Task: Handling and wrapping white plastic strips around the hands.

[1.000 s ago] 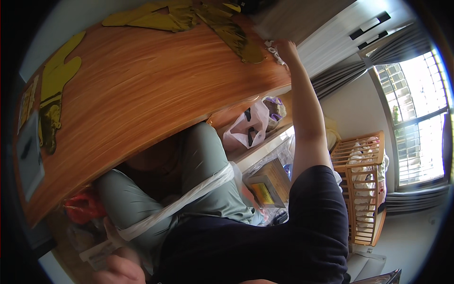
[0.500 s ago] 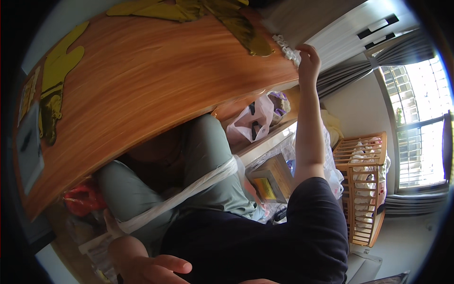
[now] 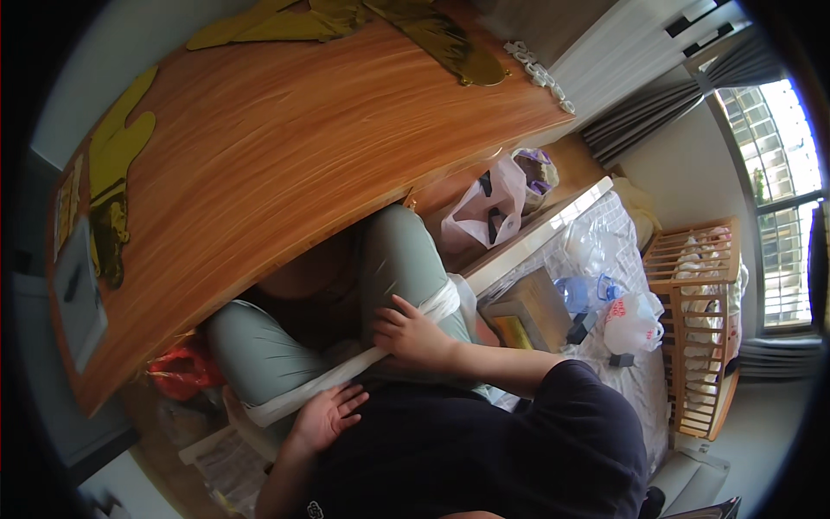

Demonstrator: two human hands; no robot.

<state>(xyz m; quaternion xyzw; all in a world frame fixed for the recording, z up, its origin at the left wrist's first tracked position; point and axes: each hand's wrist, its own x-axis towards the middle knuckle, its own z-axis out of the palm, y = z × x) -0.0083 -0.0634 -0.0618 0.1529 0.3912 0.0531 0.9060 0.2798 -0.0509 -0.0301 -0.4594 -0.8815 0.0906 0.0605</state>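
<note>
I sit at a wooden table (image 3: 303, 156) with my legs in green trousers (image 3: 406, 251) under it. A white band (image 3: 294, 394) runs across my lap. My right hand (image 3: 411, 333) rests on my thigh right on that band, fingers bent and apart, holding nothing that I can see. My left hand (image 3: 333, 415) lies lower on my lap next to the band, palm up and fingers spread, empty. Gold cut-out shapes (image 3: 432, 35) and a string of white beads (image 3: 540, 73) lie at the table's far edge.
More gold shapes (image 3: 117, 156) lie at the table's left end. A red bag (image 3: 181, 368) sits under the table. To the right are a pale plastic bag (image 3: 484, 208), a cardboard box (image 3: 527, 311), a blue bottle (image 3: 579, 290), a wooden crib (image 3: 700, 329) and a window (image 3: 778, 173).
My right arm came down from the table's far edge, and the hand now rests on my thigh. My left hand moved up from the lower edge onto my lap.
</note>
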